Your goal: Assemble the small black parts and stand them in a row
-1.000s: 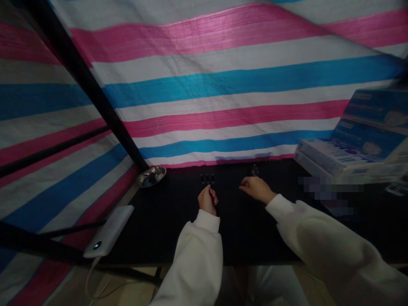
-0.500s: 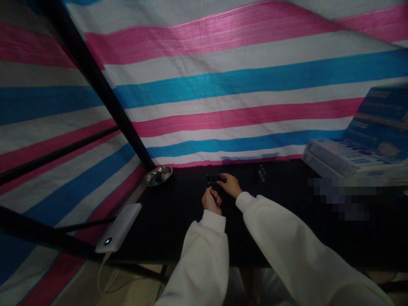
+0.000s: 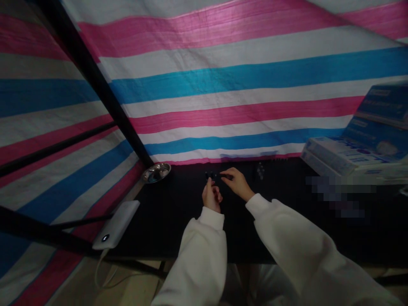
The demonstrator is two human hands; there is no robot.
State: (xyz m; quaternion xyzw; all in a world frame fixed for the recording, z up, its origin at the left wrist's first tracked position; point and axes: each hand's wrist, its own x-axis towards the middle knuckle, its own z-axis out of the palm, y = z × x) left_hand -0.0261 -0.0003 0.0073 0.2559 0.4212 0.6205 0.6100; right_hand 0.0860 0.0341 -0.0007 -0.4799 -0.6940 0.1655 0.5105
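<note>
My left hand [image 3: 212, 197] is at the middle of the black table [image 3: 178, 216], palm partly turned up and fingers curled. Its raised fingertip meets a group of small dark pieces [image 3: 208, 174]; whether it grips one is too dark to tell. Just to the right, my right hand [image 3: 236, 182] pinches thumb and forefinger together. A small dark thing seems to stick out of that pinch toward the left, its kind unclear. Farther right stands a cluster of small greyish, shiny pieces [image 3: 260, 171].
A shiny metal bowl [image 3: 157, 173] sits at the back left corner. A white power bank [image 3: 116, 225] with a cable lies on the left edge. White and blue boxes [image 3: 353, 157] are stacked at the right. Striped sheeting [image 3: 223, 97] hangs behind, with a black frame post [image 3: 102, 93] at left.
My right hand has moved right, away from the small dark pieces, and fewer dark pieces show there. My left hand's fingertip has risen toward them. The whole view has shifted slightly.
</note>
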